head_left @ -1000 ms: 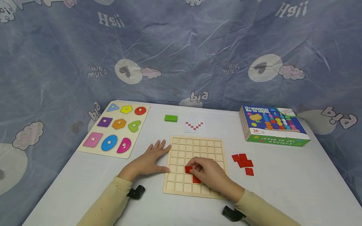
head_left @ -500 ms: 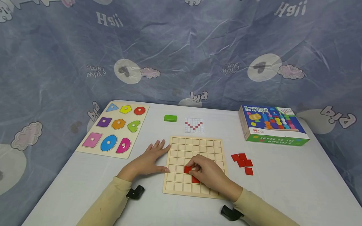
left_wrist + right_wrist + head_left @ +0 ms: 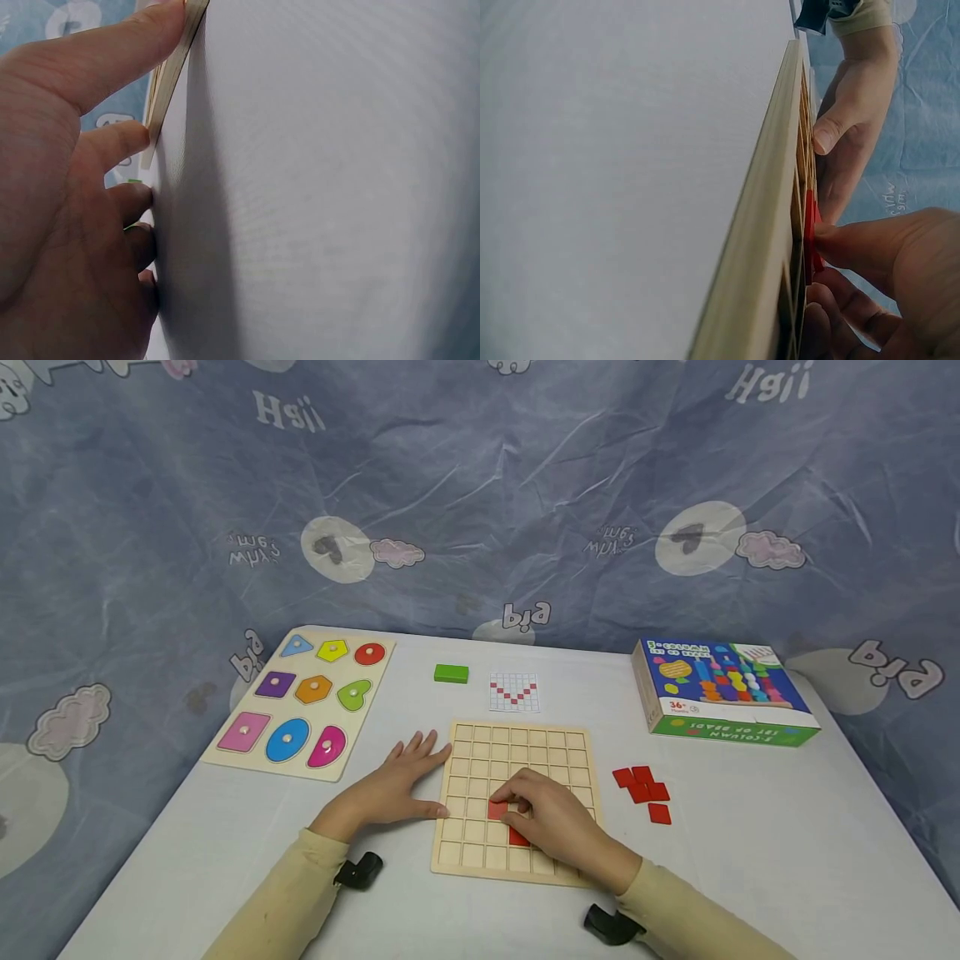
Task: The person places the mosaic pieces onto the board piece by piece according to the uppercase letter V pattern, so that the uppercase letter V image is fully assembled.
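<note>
A wooden grid board (image 3: 472, 857) lies in front of me on the white table. My left hand (image 3: 390, 789) is spread flat, its thumb and forefinger touching the board's left edge; the left wrist view shows the thumb (image 3: 150, 37) against that wooden edge. Over the board, my right hand (image 3: 558, 822) pinches a square red tile (image 3: 497, 811) between thumb and fingers at one of the cells. In the right wrist view, the thumb presses against the red tile (image 3: 818, 259). A second red tile (image 3: 517, 837) sits one cell nearer and to the right, partly hidden by the right hand.
Several loose red tiles (image 3: 639, 793) lie right of the board. Behind it are a small card (image 3: 514, 692) with a red V pattern and a green block (image 3: 451, 674). A shape puzzle (image 3: 356, 714) lies at the left, a toy box (image 3: 723, 693) at the back right.
The pinched red tile looks lighter and flatter in its cell than before. My right hand has shifted very slightly left; the left hand keeps its place on the board's edge.
</note>
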`<state>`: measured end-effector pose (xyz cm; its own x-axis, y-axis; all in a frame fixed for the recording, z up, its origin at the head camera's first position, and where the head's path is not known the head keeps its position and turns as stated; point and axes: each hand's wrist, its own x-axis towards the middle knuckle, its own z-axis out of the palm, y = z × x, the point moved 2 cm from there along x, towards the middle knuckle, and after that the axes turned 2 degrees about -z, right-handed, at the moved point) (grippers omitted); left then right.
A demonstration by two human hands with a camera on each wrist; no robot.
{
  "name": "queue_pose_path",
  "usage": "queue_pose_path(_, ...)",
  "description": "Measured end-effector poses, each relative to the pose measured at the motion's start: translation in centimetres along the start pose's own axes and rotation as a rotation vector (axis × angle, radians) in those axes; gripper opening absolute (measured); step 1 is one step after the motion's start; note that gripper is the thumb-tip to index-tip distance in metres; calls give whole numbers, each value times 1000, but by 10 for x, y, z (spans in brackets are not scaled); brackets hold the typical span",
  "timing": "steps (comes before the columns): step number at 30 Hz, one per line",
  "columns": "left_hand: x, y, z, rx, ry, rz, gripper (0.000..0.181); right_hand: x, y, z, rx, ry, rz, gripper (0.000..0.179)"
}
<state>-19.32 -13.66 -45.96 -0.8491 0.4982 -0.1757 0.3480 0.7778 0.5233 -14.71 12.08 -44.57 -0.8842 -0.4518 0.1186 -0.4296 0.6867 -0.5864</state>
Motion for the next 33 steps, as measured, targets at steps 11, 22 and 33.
queue_pose_path(11,0,1,-2,-4,-7,8,99,1,-1,-1,-17,-15,-12,20)
queue_pose_path(22,0,0,0,-6,-2,3,100,2,1,-1,-9,-34,-16,21)
queue_pose_path(33,1,0,0,-14,3,11,99,-1,3,-2,43,-29,26,26)
